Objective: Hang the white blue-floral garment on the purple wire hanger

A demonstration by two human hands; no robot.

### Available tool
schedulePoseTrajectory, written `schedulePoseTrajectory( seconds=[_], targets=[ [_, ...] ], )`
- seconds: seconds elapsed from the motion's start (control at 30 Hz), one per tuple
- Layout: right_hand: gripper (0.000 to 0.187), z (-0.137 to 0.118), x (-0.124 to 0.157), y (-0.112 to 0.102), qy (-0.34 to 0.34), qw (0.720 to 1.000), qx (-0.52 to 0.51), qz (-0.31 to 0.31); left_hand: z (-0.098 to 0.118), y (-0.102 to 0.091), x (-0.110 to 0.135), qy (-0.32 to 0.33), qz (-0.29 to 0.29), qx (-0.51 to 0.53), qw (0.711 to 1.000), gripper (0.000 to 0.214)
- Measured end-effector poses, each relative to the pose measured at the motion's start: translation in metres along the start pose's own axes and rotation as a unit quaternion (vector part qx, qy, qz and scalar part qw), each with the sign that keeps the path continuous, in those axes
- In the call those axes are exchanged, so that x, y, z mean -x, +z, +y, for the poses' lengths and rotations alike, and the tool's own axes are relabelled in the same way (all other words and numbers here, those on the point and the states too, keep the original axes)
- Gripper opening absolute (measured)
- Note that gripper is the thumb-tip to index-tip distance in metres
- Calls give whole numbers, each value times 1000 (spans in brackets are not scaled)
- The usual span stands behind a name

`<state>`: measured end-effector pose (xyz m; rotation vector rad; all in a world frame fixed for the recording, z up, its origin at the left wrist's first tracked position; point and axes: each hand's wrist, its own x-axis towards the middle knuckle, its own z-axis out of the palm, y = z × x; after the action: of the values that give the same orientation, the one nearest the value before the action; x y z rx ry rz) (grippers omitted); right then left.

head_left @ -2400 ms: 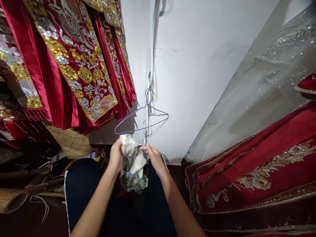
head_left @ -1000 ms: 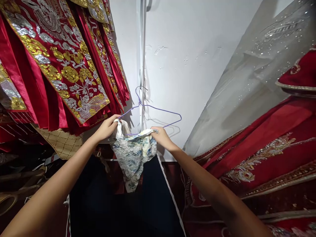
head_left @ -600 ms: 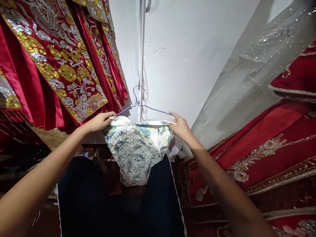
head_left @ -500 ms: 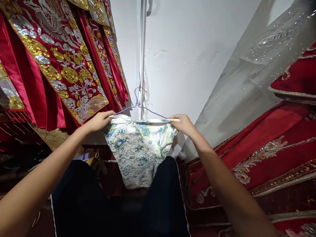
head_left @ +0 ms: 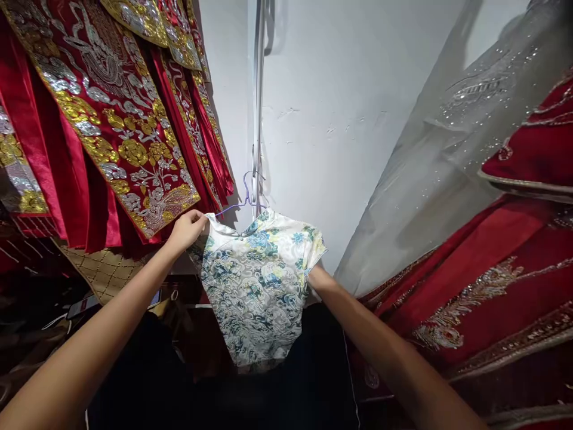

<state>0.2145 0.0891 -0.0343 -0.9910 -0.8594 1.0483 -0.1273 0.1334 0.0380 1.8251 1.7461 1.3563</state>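
Note:
A short-sleeved floral blouse (head_left: 255,286), white with blue, green and yellow print, hangs in front of me on a thin purple hanger (head_left: 247,200). My left hand (head_left: 190,230) pinches the blouse at its left shoulder, close to the hanger's arm. On the other side, my right hand (head_left: 319,279) goes behind or inside the right sleeve, so its fingers are hidden by the cloth. The hanger's hook sits against a vertical metal strip (head_left: 256,89) on the wall.
Red garments with gold and silver sequin embroidery (head_left: 134,152) hang at the left. A sheer whitish sparkly dress (head_left: 416,167) and beaded red garments (head_left: 470,286) fill the right. A phone (head_left: 83,306) with a cable lies low at the left. Behind is a white wall (head_left: 326,77).
My right hand has left the blouse's top edge and slipped under the right sleeve. The right shoulder now covers the hanger's arm and the front has spread out. My left hand keeps its hold.

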Motion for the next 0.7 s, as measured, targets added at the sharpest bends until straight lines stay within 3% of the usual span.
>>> schedulePoseTrajectory(
  seconds=[0.13, 0.23, 0.37, 0.43, 0.5, 0.6, 0.63, 0.7],
  targets=[
    [57, -23, -35, -13, 58, 992, -43, -105, -7, -11, 10, -40, 17, 47, 998, 22],
    [69, -54, -48, -15, 67, 974, -86, -200, 9, -12, 12, -13, -11, 98, 995, 17],
    [61, -85, -33, 13, 2, 967, -98, -234, 38, -10, 12, 106, -20, 41, 993, 26],
    [54, -90, -16, 27, -23, 958, -95, -268, 43, -12, 15, 129, -24, -13, 991, 30],
    [51, -89, 3, 34, -33, 932, -68, -355, 41, -13, 21, 124, -19, -45, 991, 25],
    [52, -79, 24, 29, -27, 848, 76, -524, 32, -11, 34, 115, -22, -7, 993, 32],
    [48, -73, 28, 26, -41, 824, 147, -546, 30, -8, 39, 117, -31, 26, 992, 35],
    [38, -57, 29, 21, -104, 795, 289, -524, 32, 1, 48, 126, -49, 105, 985, 37]
  ],
)
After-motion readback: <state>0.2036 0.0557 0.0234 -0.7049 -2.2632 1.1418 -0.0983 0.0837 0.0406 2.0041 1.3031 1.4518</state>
